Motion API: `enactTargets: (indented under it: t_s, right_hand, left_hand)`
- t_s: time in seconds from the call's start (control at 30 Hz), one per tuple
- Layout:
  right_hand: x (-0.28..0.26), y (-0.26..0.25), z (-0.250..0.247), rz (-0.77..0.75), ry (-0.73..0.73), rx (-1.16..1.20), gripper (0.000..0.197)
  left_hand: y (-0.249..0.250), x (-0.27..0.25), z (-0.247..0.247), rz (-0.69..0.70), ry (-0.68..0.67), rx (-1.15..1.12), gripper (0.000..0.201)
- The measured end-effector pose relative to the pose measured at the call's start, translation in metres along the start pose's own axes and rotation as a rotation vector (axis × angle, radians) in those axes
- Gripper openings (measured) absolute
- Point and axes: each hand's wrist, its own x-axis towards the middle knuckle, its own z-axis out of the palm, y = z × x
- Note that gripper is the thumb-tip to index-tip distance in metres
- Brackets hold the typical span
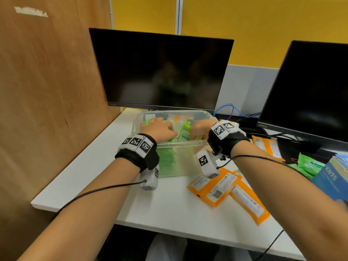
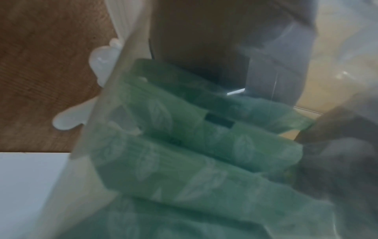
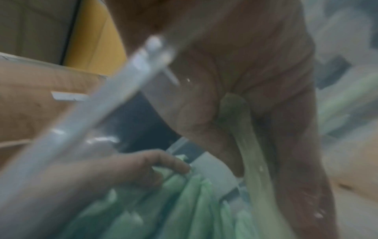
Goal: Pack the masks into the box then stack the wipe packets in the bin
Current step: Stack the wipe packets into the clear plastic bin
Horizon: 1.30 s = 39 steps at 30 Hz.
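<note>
A clear plastic bin (image 1: 170,112) stands in front of the monitor, with green wipe packets (image 2: 184,145) standing on edge in a row inside it. My left hand (image 1: 162,129) reaches into the bin's left side and rests palm down on top of that row. Its fingers (image 3: 155,160) lie over the packet tops. My right hand (image 1: 196,134) is in the bin's right side and grips one green wipe packet (image 1: 185,131) upright, its edge (image 3: 243,129) caught between thumb and fingers. Orange wipe packets (image 1: 216,187) lie on the table at the front right.
A blue KN95 mask box (image 1: 331,178) sits at the right edge, with more green packets (image 1: 308,164), another orange packet (image 1: 267,146) and a black mask (image 1: 290,147) near it. Two monitors stand behind the bin. A wooden partition closes off the left.
</note>
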Motion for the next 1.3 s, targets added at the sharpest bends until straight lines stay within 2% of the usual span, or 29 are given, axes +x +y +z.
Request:
enactTargets:
  t_s: [0.07,0.13,0.17,0.2,0.27,0.47,0.57,0.7,0.8,0.87,0.93,0.97,1.07,1.17,1.23,1.3]
  right_hand:
    - [0.043,0.024,0.004,-0.043,0.011,-0.352,0.052]
    - [0.068,0.037,0.008,-0.016,-0.015,-0.626,0.066]
    - [0.068,0.040,0.008,0.023,-0.001,-0.636,0.065]
    - [0.060,0.038,0.007,0.012,0.011,-0.656,0.055]
    - [0.008,0.015,0.006,-0.089,0.075,-0.701,0.036]
    - [-0.017,0.010,0.006,-0.087,0.094,-0.798,0.031]
    - [-0.035,0.004,0.008,-0.014,0.128,-0.674,0.036]
    - [-0.018,-0.004,0.018,-0.049,0.109,-0.624,0.035]
    - [-0.011,-0.003,-0.001,-0.137,0.343,-0.322,0.020]
    - [-0.019,0.012,-0.028,-0.193,0.522,-0.092,0.022]
    - [-0.028,0.039,-0.053,-0.114,0.640,-0.016,0.022]
    - [-0.035,0.057,-0.061,-0.026,0.613,-0.071,0.021]
    - [-0.054,0.119,-0.059,0.299,0.252,-0.369,0.019]
    - [-0.091,0.151,-0.046,0.412,0.057,-0.637,0.022]
    - [-0.094,0.158,-0.039,0.439,0.066,-0.537,0.038]
    - [-0.084,0.161,-0.030,0.490,0.059,-0.453,0.071]
  left_hand:
    - [0.000,0.001,0.001,-0.001,-0.005,0.005,0.033]
    - [-0.001,0.002,0.002,0.001,-0.004,0.010,0.034]
    - [-0.001,0.002,0.002,0.002,-0.002,0.012,0.034]
    - [-0.001,0.002,0.002,0.003,0.001,0.013,0.035]
    - [-0.001,0.002,0.003,0.003,0.008,0.018,0.035]
    - [-0.001,0.004,0.002,-0.005,-0.004,0.026,0.036]
    - [0.000,0.002,0.002,-0.012,-0.015,0.037,0.036]
    - [0.003,-0.003,0.000,-0.014,-0.035,0.058,0.037]
    - [0.002,-0.004,-0.001,-0.003,-0.041,0.059,0.036]
    - [0.001,-0.003,-0.002,0.012,-0.039,0.057,0.035]
    - [-0.001,-0.001,-0.001,0.019,-0.027,0.044,0.034]
    - [-0.002,-0.001,-0.001,0.020,-0.024,0.033,0.033]
    - [-0.003,-0.001,0.000,0.017,-0.018,0.016,0.031]
    - [-0.001,-0.002,-0.001,0.011,-0.032,0.013,0.032]
    - [0.001,-0.004,-0.002,0.002,-0.029,0.014,0.033]
    - [0.002,-0.006,-0.003,-0.002,-0.034,0.017,0.033]
